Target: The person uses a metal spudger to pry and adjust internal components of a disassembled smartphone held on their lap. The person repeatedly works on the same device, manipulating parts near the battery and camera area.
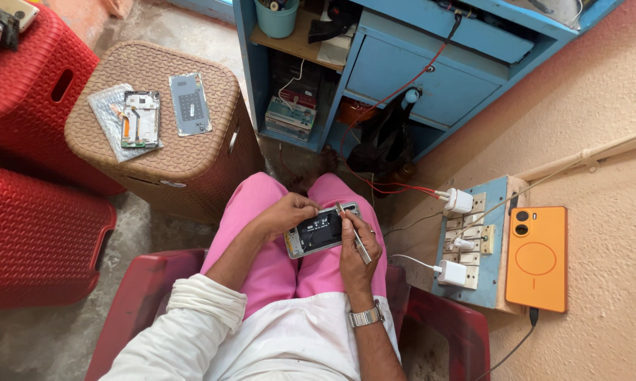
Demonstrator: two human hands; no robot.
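On my lap, over pink trousers, lies an opened phone [318, 231] with its insides showing. My left hand [288, 212] grips its left edge with the fingers curled over the top. My right hand [357, 248] holds metal tweezers [354, 233], whose tips rest at the phone's upper right corner. A metal watch [366, 317] is on my right wrist.
A brown woven stool [156, 106] ahead carries a dismantled phone frame [141, 118] on a plastic bag and a grey back cover [190, 104]. Red stools [36, 233] stand left. A blue cabinet [417, 63] is ahead; a switchboard [473, 243] with chargers and an orange phone [536, 258] sit right.
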